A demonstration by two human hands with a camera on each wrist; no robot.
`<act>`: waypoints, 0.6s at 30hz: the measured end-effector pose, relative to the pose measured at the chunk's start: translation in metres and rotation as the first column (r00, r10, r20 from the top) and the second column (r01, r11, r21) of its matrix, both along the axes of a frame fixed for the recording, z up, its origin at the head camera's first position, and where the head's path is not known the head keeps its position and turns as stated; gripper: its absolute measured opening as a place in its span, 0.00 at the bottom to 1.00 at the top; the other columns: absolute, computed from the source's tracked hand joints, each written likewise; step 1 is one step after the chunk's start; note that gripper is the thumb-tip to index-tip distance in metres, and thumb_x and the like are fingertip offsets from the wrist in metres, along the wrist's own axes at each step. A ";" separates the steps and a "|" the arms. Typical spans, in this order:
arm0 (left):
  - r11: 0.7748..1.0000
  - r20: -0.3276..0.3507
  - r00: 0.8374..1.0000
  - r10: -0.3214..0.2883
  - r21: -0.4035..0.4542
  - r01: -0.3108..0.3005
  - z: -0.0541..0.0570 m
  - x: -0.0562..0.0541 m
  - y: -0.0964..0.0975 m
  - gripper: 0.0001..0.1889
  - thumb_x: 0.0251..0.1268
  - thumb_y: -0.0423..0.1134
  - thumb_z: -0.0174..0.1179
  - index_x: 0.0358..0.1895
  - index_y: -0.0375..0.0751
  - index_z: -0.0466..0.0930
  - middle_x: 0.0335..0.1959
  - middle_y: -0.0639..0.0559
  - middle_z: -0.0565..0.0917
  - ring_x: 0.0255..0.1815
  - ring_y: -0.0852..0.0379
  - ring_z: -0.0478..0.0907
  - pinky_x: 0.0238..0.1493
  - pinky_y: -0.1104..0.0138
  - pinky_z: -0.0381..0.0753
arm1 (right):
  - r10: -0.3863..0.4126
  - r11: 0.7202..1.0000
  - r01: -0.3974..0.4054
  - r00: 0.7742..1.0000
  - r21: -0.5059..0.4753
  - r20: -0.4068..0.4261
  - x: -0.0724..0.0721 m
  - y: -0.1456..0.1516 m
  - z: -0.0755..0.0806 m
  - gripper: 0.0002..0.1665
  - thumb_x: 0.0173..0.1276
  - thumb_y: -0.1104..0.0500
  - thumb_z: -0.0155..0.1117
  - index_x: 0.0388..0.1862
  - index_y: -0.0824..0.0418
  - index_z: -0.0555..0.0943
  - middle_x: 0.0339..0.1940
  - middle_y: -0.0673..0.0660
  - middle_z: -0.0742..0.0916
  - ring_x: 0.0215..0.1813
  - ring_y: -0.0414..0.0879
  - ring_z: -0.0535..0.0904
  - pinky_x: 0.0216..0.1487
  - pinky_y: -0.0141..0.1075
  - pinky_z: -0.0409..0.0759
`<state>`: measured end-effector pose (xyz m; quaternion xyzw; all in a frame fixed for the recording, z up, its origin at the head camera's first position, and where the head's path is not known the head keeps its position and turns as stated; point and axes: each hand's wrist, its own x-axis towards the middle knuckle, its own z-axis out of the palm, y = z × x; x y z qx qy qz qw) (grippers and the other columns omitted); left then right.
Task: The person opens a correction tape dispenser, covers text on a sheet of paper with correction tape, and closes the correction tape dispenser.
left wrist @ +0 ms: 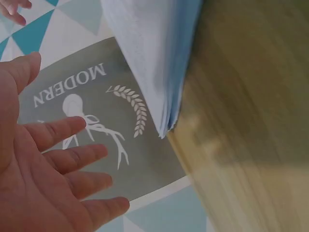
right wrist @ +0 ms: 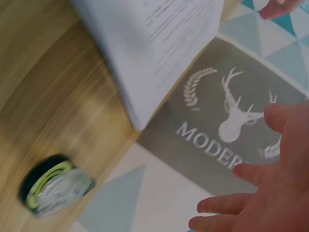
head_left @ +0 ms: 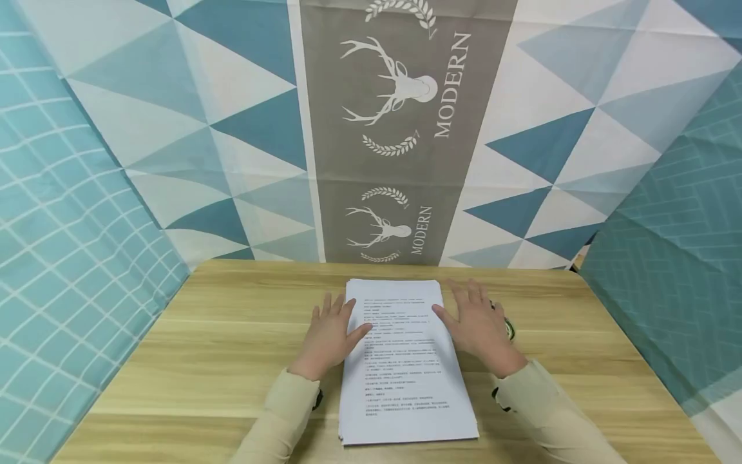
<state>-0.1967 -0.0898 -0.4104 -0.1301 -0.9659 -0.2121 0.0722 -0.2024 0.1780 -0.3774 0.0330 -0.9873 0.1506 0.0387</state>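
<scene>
Paper (head_left: 402, 377) stacked on the table (head_left: 220, 348) is flanked by the left hand (head_left: 328, 336) and the right hand (head_left: 478, 325), the fingers (left wrist: 77, 157) of both held spread.

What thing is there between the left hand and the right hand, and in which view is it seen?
A stack of paper lies between the left hand and the right hand; the head view shows this.

Matt paper stack (head_left: 406, 370), wood-grained tabletop (head_left: 203, 361)
</scene>
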 end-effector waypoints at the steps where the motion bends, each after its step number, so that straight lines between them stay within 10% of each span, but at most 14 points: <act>1: 1.000 0.003 1.000 -0.009 -0.003 0.009 -0.001 0.000 0.000 0.34 0.64 0.58 0.52 0.63 0.34 0.67 0.67 0.32 0.65 0.72 0.31 0.51 0.66 0.38 0.53 | -0.007 1.000 0.007 1.000 -0.004 0.001 0.000 0.004 -0.001 0.42 0.67 0.31 0.42 0.74 0.50 0.55 0.74 0.68 0.56 0.74 0.66 0.47 0.64 0.69 0.49; 18: 0.990 0.052 0.989 -0.137 -0.016 0.138 -0.021 0.004 -0.007 0.27 0.63 0.49 0.57 0.58 0.33 0.72 0.60 0.32 0.73 0.68 0.32 0.61 0.67 0.44 0.59 | -0.090 0.996 0.088 0.995 0.035 0.048 0.004 0.059 -0.029 0.47 0.68 0.29 0.33 0.73 0.60 0.54 0.68 0.77 0.61 0.66 0.74 0.58 0.55 0.70 0.61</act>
